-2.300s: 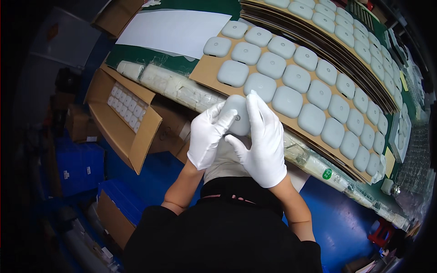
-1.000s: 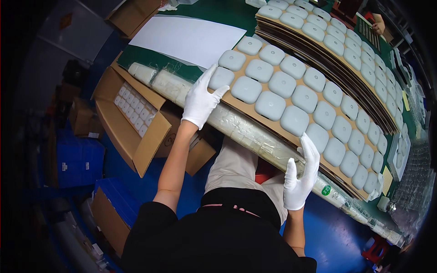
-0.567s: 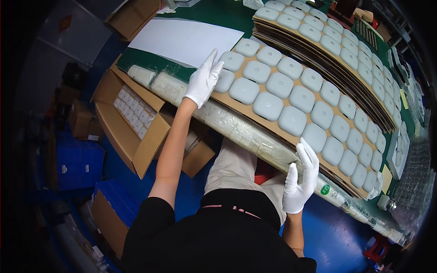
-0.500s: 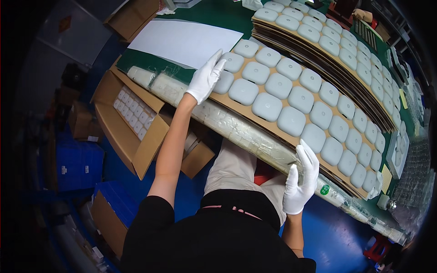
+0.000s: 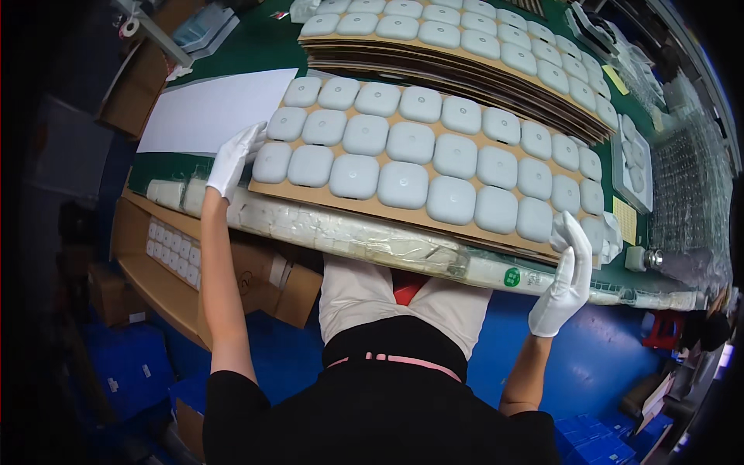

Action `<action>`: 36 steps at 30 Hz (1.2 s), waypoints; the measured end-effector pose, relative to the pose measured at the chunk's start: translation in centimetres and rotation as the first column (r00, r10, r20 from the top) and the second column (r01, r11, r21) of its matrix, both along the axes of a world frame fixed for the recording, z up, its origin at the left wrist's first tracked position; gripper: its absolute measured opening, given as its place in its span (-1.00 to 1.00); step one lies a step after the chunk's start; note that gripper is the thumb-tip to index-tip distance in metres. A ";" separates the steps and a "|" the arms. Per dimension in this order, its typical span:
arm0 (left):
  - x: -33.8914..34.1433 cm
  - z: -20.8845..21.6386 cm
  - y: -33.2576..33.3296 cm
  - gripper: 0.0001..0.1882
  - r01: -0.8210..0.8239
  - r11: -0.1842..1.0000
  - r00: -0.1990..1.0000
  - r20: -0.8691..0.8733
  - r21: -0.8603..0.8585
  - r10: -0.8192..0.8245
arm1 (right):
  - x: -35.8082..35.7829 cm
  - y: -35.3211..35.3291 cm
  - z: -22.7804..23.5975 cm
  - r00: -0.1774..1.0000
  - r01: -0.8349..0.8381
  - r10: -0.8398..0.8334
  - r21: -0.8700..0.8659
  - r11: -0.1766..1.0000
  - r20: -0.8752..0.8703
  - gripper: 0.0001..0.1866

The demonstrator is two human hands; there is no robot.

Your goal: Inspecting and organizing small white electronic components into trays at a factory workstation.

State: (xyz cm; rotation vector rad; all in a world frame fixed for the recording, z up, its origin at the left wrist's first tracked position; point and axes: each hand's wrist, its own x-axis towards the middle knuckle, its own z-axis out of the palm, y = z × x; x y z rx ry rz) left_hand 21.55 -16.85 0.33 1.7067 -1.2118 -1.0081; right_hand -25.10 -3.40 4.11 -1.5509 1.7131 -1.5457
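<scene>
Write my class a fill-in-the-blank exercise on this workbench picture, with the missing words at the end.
1. The left hand and right hand wear ____ gloves.
2. On the cardboard sheet between the hands, the pale cases form ____ long rows.
3. The hand nearer the white paper is the ____ one.
4. The floor is coloured ____.

Missing words: white; three; left; blue.
</scene>
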 end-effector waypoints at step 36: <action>2.4 0.0 -2.0 -0.49 0.185 0.980 0.957 -0.239 0.072 -0.163 | -20.7 -5.5 -1.2 0.817 -0.206 -0.150 0.525 0.826 0.556 -0.81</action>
